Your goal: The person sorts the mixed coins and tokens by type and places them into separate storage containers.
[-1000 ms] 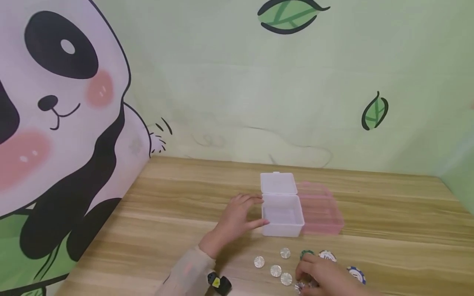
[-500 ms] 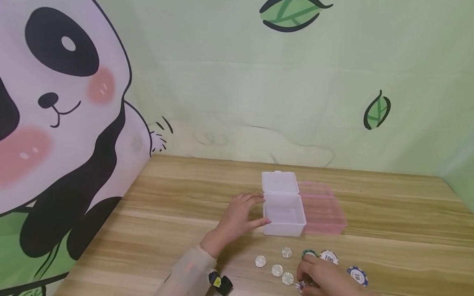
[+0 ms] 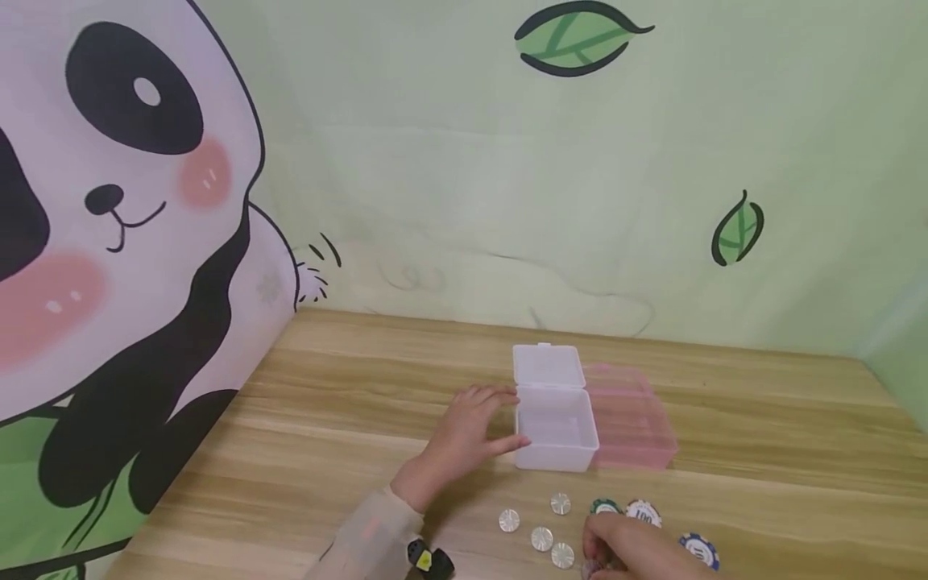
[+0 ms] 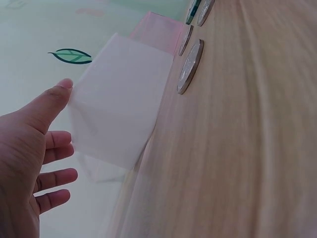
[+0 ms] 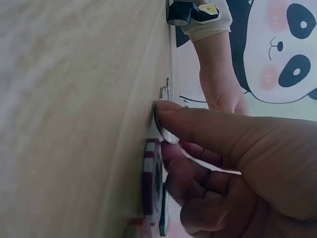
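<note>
An open white lidded plastic box [image 3: 557, 457] stands on the table. My left hand [image 3: 464, 431] touches its left side, thumb by the front corner and fingers extended behind. In the left wrist view, that hand [image 4: 29, 158] spreads along the box's pale wall [image 4: 119, 94]. My right hand [image 3: 638, 548] is low in the head view, beside the poker chips. In the right wrist view, it [image 5: 223, 163] pinches a shiny silver coin-like disc [image 5: 169, 135] between thumb and fingers, close to the tabletop. Several similar silver discs [image 3: 541, 539] lie between the hands.
A translucent pink box [image 3: 634, 419] stands against the white box's right side. Poker chips lie near my right hand: green [image 3: 605, 506], white with 100 [image 3: 643, 512], and blue-edged [image 3: 699, 552]. A panda-printed wall [image 3: 435, 161] backs the wooden table [image 3: 348, 387].
My right hand has closed in on the silver disc by its fingertips and pinches it. The left hand keeps its place at the box. The head view has tilted slightly.
</note>
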Action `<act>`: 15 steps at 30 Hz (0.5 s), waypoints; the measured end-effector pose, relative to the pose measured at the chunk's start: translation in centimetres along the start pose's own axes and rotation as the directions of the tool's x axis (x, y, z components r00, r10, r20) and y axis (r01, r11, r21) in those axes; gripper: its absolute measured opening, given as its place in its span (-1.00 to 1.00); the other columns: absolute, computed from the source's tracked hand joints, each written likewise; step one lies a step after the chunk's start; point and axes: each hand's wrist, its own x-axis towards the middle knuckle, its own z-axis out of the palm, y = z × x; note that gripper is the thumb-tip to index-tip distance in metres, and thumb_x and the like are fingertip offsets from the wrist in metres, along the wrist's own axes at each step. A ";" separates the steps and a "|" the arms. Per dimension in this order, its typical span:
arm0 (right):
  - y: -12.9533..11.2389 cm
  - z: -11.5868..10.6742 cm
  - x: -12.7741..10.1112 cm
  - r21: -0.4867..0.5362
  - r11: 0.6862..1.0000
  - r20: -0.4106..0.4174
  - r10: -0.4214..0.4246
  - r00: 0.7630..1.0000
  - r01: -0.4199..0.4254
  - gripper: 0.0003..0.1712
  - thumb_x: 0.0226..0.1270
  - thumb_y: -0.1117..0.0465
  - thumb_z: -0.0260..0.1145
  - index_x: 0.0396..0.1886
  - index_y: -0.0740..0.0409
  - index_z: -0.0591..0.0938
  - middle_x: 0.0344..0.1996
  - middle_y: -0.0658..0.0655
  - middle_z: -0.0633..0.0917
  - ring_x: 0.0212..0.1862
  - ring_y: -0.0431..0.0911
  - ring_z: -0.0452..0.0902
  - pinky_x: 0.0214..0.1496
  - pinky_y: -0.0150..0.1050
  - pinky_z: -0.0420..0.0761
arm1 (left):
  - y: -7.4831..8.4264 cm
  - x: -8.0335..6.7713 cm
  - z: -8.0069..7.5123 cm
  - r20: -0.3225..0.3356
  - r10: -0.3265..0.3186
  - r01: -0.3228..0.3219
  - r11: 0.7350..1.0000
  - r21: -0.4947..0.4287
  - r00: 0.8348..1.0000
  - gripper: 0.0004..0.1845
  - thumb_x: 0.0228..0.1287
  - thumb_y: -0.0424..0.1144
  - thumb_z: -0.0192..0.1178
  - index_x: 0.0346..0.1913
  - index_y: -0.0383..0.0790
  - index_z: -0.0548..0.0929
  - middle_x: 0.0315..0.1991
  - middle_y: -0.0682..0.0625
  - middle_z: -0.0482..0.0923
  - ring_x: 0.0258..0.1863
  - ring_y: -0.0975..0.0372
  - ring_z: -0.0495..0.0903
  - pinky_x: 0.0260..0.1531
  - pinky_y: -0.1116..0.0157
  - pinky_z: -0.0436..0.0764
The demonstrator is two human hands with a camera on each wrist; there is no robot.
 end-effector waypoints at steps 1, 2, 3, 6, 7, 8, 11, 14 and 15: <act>0.0 0.0 0.0 0.022 1.000 0.003 -0.007 1.000 0.007 -0.84 0.18 0.30 0.34 -0.42 0.01 0.51 -0.54 -0.21 0.51 -0.47 -0.41 0.37 -0.44 -0.46 0.42 | 0.0 0.0 0.0 0.003 0.002 -0.002 1.000 -0.002 1.000 -0.37 0.15 0.15 0.27 0.18 -0.17 0.54 0.25 -0.04 0.50 0.27 0.07 0.44 0.34 0.01 0.32; 0.0 -0.1 0.0 0.022 0.999 0.001 -0.023 1.000 0.023 -0.85 0.20 0.28 0.34 -0.43 0.01 0.51 -0.55 -0.22 0.50 -0.48 -0.42 0.36 -0.46 -0.46 0.42 | 0.0 0.0 0.1 0.006 0.004 -0.004 1.000 -0.003 1.000 -0.38 0.15 0.14 0.26 0.18 -0.18 0.53 0.25 -0.05 0.50 0.27 0.07 0.44 0.34 0.02 0.32; 0.0 -0.2 -0.1 0.002 0.998 -0.009 -0.055 0.998 0.055 -0.85 0.21 0.26 0.34 -0.44 0.01 0.51 -0.56 -0.23 0.49 -0.49 -0.44 0.34 -0.47 -0.47 0.41 | 0.0 0.0 0.1 0.007 0.006 -0.006 1.000 -0.003 1.000 -0.38 0.15 0.14 0.26 0.18 -0.18 0.53 0.25 -0.05 0.50 0.27 0.07 0.44 0.35 0.02 0.32; 0.0 -0.5 0.0 -0.042 0.988 -0.037 -0.150 0.988 0.149 -0.84 0.23 0.22 0.35 -0.46 0.01 0.52 -0.60 -0.25 0.47 -0.52 -0.50 0.30 -0.52 -0.51 0.41 | 0.0 0.0 0.1 0.007 0.005 -0.005 1.000 -0.004 1.000 -0.38 0.15 0.14 0.26 0.18 -0.19 0.53 0.24 -0.05 0.51 0.26 0.07 0.44 0.34 0.03 0.33; -0.1 -0.7 0.0 -0.054 0.983 -0.046 -0.176 0.983 0.173 -0.84 0.23 0.20 0.35 -0.46 0.01 0.52 -0.61 -0.26 0.48 -0.52 -0.51 0.29 -0.53 -0.51 0.41 | 0.0 0.0 0.2 0.005 0.004 -0.004 1.000 -0.006 1.000 -0.38 0.15 0.14 0.27 0.18 -0.19 0.53 0.24 -0.06 0.51 0.26 0.07 0.44 0.34 0.04 0.33; -0.1 -0.9 0.0 -0.051 0.983 -0.051 -0.179 0.983 0.176 -0.84 0.24 0.18 0.35 -0.46 -0.01 0.52 -0.60 -0.26 0.47 -0.52 -0.51 0.29 -0.54 -0.51 0.41 | 0.0 0.0 0.2 0.004 0.001 -0.001 1.000 -0.008 1.000 -0.38 0.15 0.14 0.27 0.17 -0.19 0.53 0.23 -0.06 0.51 0.26 0.07 0.44 0.34 0.04 0.33; -0.4 -1.5 0.2 -0.076 0.978 -0.088 -0.201 0.976 0.195 -0.84 0.23 0.12 0.36 -0.45 -0.03 0.52 -0.59 -0.26 0.48 -0.52 -0.51 0.28 -0.55 -0.51 0.41 | 0.0 0.0 0.1 0.001 -0.005 0.005 1.000 -0.018 1.000 -0.38 0.14 0.13 0.28 0.16 -0.20 0.54 0.23 -0.05 0.51 0.25 0.06 0.44 0.34 0.05 0.33; -0.7 -2.2 0.3 -0.102 0.974 -0.128 -0.213 0.969 0.200 -0.83 0.24 0.10 0.34 -0.43 -0.05 0.50 -0.56 -0.27 0.48 -0.50 -0.51 0.28 -0.54 -0.50 0.40 | 0.1 0.0 0.1 0.007 -0.009 0.010 1.000 -0.029 1.000 -0.37 0.13 0.13 0.29 0.17 -0.20 0.54 0.24 -0.05 0.50 0.26 0.06 0.43 0.34 0.04 0.33; -0.8 -2.4 0.4 -0.122 0.968 -0.146 -0.238 0.960 0.221 -0.83 0.23 0.11 0.35 -0.43 -0.05 0.50 -0.55 -0.26 0.48 -0.50 -0.50 0.28 -0.54 -0.50 0.41 | 0.1 0.0 0.1 0.008 -0.007 0.008 1.000 -0.029 1.000 -0.36 0.12 0.13 0.30 0.17 -0.20 0.54 0.24 -0.05 0.50 0.26 0.06 0.43 0.34 0.04 0.32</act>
